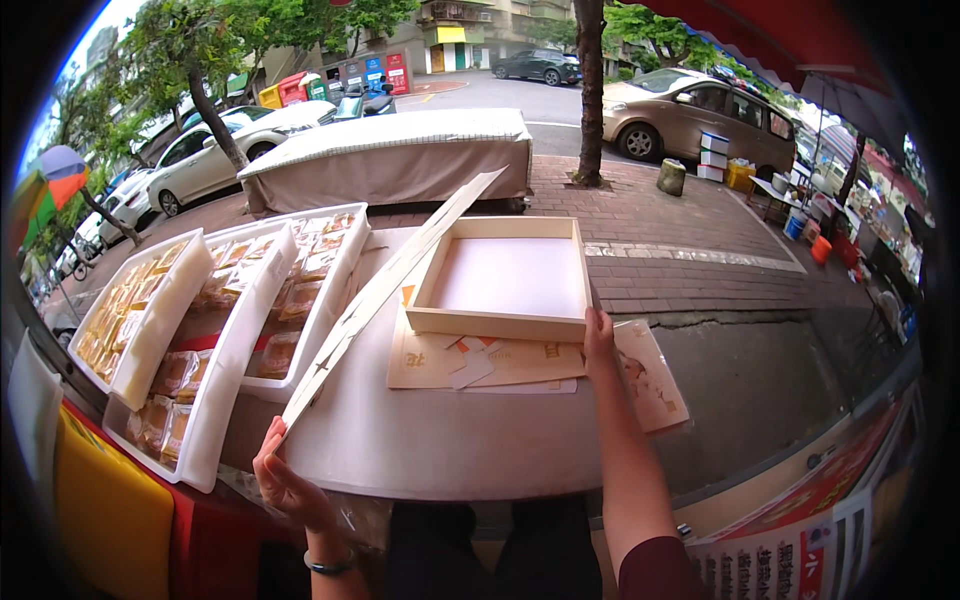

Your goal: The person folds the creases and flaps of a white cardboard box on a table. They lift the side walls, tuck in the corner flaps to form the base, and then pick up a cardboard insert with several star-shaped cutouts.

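Note:
My left hand point(290, 488) grips the near end of a long, thin pale panel point(395, 285), seen nearly edge-on and slanting up to the far right. Its exact kind I cannot make out. My right hand point(599, 345) is closed on the near right corner of a shallow light-wood box point(497, 325). That box is open on top, with a white bottom and nothing inside. Beneath it lie a printed pale wooden panel point(425, 372) and small orange-and-white cards point(474, 370). To the right of these, a printed sheet in clear wrapping point(652, 385) lies by my right forearm.
On the left, white plastic trays point(232, 395) hold several clear-wrapped pastries point(305, 262). All this stands on a pale table point(420, 450). Beyond it are a cloth-covered stand point(390, 165), a tree trunk point(589, 95) and parked cars point(700, 105). A red-and-white printed board point(800, 510) is at lower right.

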`<state>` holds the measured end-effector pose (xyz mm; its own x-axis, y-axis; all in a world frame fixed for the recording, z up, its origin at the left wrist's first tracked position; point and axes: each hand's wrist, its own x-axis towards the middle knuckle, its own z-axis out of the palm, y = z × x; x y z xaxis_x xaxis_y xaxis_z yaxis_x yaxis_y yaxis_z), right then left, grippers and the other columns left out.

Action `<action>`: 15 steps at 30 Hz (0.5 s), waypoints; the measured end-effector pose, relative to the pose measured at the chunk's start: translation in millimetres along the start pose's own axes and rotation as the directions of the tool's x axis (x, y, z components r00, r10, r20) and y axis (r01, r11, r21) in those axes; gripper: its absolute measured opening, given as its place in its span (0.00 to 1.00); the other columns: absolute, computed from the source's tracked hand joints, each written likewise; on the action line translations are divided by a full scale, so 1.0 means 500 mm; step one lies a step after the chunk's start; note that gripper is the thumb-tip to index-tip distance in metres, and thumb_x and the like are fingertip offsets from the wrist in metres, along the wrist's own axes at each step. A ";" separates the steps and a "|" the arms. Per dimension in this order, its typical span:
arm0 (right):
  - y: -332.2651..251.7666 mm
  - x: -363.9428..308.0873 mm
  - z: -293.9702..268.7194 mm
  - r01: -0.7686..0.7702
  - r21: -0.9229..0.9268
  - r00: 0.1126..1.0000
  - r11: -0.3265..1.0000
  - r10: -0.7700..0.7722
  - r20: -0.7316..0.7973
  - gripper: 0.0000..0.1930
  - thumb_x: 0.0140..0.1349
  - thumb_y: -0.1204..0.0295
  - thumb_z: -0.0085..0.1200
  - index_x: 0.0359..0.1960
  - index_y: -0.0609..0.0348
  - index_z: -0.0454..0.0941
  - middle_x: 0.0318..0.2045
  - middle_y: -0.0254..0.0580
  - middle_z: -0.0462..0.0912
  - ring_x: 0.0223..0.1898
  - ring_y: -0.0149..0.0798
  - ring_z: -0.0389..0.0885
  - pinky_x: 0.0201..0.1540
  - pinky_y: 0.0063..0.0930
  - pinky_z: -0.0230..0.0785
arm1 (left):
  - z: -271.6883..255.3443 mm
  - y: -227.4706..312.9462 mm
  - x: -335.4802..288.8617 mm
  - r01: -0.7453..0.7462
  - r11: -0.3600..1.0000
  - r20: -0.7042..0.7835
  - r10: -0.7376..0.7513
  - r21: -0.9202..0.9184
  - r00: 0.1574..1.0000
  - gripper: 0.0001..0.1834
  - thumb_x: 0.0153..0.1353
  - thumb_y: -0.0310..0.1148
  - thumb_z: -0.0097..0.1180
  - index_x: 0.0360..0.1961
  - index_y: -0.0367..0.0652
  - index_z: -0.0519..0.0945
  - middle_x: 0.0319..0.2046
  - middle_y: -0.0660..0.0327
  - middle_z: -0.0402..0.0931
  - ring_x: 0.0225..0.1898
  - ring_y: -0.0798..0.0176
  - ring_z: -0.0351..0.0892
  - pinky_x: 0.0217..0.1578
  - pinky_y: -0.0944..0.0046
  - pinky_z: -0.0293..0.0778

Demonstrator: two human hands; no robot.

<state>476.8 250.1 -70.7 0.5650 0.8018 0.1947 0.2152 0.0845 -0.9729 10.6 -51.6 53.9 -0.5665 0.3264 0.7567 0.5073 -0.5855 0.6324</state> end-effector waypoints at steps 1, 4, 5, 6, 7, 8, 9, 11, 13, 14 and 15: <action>0.008 -0.023 0.030 -0.076 -0.014 0.997 0.997 0.076 0.033 0.31 0.68 0.54 0.57 0.65 0.61 0.68 0.55 0.44 0.77 0.55 0.39 0.76 0.55 0.36 0.71 | -0.025 0.005 -0.004 0.000 1.000 0.011 -0.001 0.023 1.000 0.22 0.80 0.40 0.37 0.46 0.29 0.76 0.52 0.45 0.79 0.58 0.46 0.78 0.63 0.48 0.74; -0.010 -0.058 0.050 -0.112 -0.027 0.990 0.993 0.114 0.081 0.30 0.68 0.55 0.59 0.62 0.66 0.70 0.54 0.45 0.79 0.52 0.38 0.78 0.54 0.31 0.71 | -0.082 0.016 -0.016 0.006 0.999 0.011 -0.006 0.045 1.000 0.22 0.80 0.41 0.37 0.46 0.30 0.76 0.51 0.44 0.79 0.57 0.46 0.78 0.62 0.49 0.74; -0.033 -0.080 0.058 -0.140 0.057 0.988 0.988 0.136 0.076 0.30 0.68 0.56 0.59 0.62 0.66 0.71 0.54 0.44 0.79 0.52 0.37 0.78 0.54 0.30 0.71 | -0.101 0.027 -0.019 0.015 0.998 -0.001 -0.015 0.068 1.000 0.22 0.80 0.41 0.37 0.46 0.30 0.76 0.51 0.44 0.80 0.57 0.46 0.79 0.61 0.49 0.74; -0.058 -0.096 0.065 -0.168 0.139 0.985 0.976 0.160 0.069 0.29 0.68 0.56 0.60 0.62 0.66 0.71 0.53 0.43 0.79 0.52 0.37 0.78 0.54 0.30 0.71 | -0.119 0.035 -0.023 0.027 0.995 -0.012 -0.026 0.091 1.000 0.22 0.80 0.42 0.37 0.45 0.30 0.76 0.51 0.44 0.80 0.56 0.46 0.79 0.61 0.48 0.75; -0.084 -0.094 0.062 -0.182 0.221 0.983 0.958 0.175 0.051 0.29 0.68 0.57 0.60 0.61 0.65 0.72 0.53 0.42 0.79 0.51 0.37 0.77 0.53 0.30 0.71 | -0.133 0.037 -0.028 -0.010 0.994 0.004 0.009 0.108 1.000 0.23 0.80 0.42 0.37 0.45 0.31 0.75 0.50 0.43 0.80 0.55 0.46 0.80 0.60 0.48 0.75; -0.089 -0.085 0.059 -0.200 0.337 0.979 0.920 0.200 0.034 0.29 0.66 0.56 0.61 0.60 0.66 0.72 0.51 0.41 0.79 0.51 0.36 0.77 0.52 0.29 0.71 | -0.147 0.037 -0.032 -0.045 0.991 0.021 0.043 0.124 0.999 0.23 0.80 0.43 0.37 0.45 0.32 0.75 0.49 0.43 0.80 0.55 0.45 0.80 0.59 0.48 0.75; -0.092 -0.075 0.055 -0.212 0.447 0.974 0.869 0.227 0.021 0.30 0.65 0.55 0.62 0.59 0.66 0.73 0.50 0.40 0.80 0.50 0.35 0.77 0.50 0.28 0.72 | -0.157 0.038 -0.034 -0.081 0.987 0.039 0.076 0.140 0.996 0.23 0.80 0.44 0.38 0.44 0.32 0.75 0.49 0.43 0.81 0.54 0.45 0.80 0.58 0.47 0.76; -0.081 -0.036 0.037 -0.081 0.395 0.997 0.915 0.080 0.019 0.34 0.63 0.54 0.64 0.61 0.68 0.72 0.50 0.40 0.78 0.49 0.34 0.75 0.52 0.27 0.69 | -0.162 0.066 -0.037 -0.144 0.966 0.101 0.125 0.213 0.987 0.23 0.79 0.45 0.37 0.43 0.33 0.74 0.47 0.44 0.81 0.53 0.44 0.81 0.56 0.46 0.76; -0.035 -0.002 0.028 -0.156 0.205 0.982 0.966 0.130 0.134 0.36 0.61 0.55 0.66 0.62 0.70 0.71 0.50 0.38 0.78 0.49 0.33 0.74 0.55 0.26 0.66 | -0.170 0.101 -0.039 -0.243 0.920 0.162 0.201 0.308 0.966 0.24 0.79 0.48 0.35 0.41 0.35 0.73 0.43 0.45 0.82 0.48 0.42 0.83 0.51 0.46 0.79; -0.036 0.007 0.010 -0.163 0.179 0.979 0.970 0.137 0.149 0.36 0.61 0.55 0.67 0.63 0.70 0.71 0.50 0.38 0.78 0.49 0.33 0.74 0.55 0.27 0.66 | -0.173 0.104 -0.045 -0.273 0.920 0.198 0.223 0.280 0.954 0.25 0.79 0.49 0.35 0.40 0.35 0.73 0.41 0.46 0.82 0.46 0.42 0.83 0.50 0.46 0.80; -0.033 0.005 -0.021 -0.127 0.191 0.981 0.973 0.094 0.171 0.34 0.61 0.56 0.67 0.61 0.70 0.72 0.52 0.39 0.77 0.50 0.32 0.73 0.53 0.25 0.66 | -0.178 0.108 -0.050 -0.303 0.920 0.232 0.248 0.250 0.941 0.26 0.79 0.49 0.34 0.40 0.36 0.73 0.40 0.46 0.82 0.44 0.42 0.84 0.48 0.47 0.80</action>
<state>483.0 244.6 -52.6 0.4386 0.8953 0.0779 -0.0138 0.0934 -0.9955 -5.5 -157.5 54.2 -0.2571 0.3339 0.9069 0.8005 -0.4521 0.3934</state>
